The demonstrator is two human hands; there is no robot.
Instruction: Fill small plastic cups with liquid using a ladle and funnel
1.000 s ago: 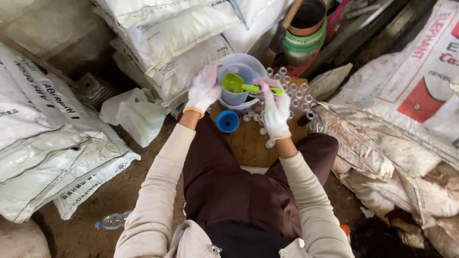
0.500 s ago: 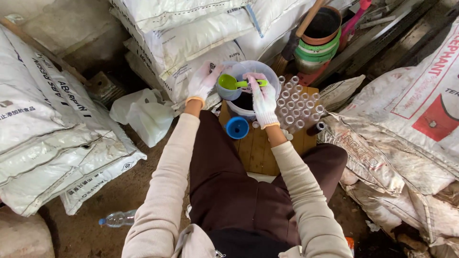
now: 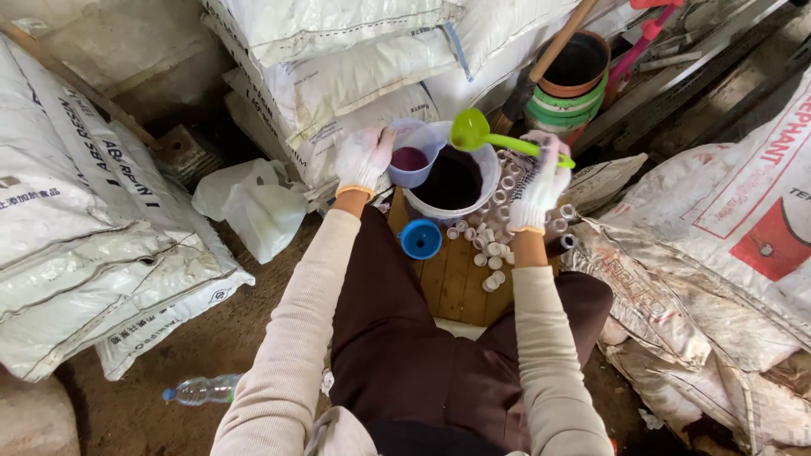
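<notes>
Left hand (image 3: 363, 158) gripping one pale cup (image 3: 411, 154) of dark liquid at the far edge of the wooden board (image 3: 452, 274); right hand (image 3: 539, 186) clenched on one green scoop (image 3: 473, 130), raised over one white bucket (image 3: 454, 179). One blue funnel (image 3: 421, 239) just beside the bucket; small white vials (image 3: 490, 253), too many to count, strewn on the board's right side; stacked sacks (image 3: 338, 76) crowding behind.

White printed sacks (image 3: 101, 228) stacked around, seemingly full

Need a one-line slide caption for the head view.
Gloved left hand holds a lavender cup of dark liquid beside a white bucket; right hand lifts a green scoop above it.
</notes>
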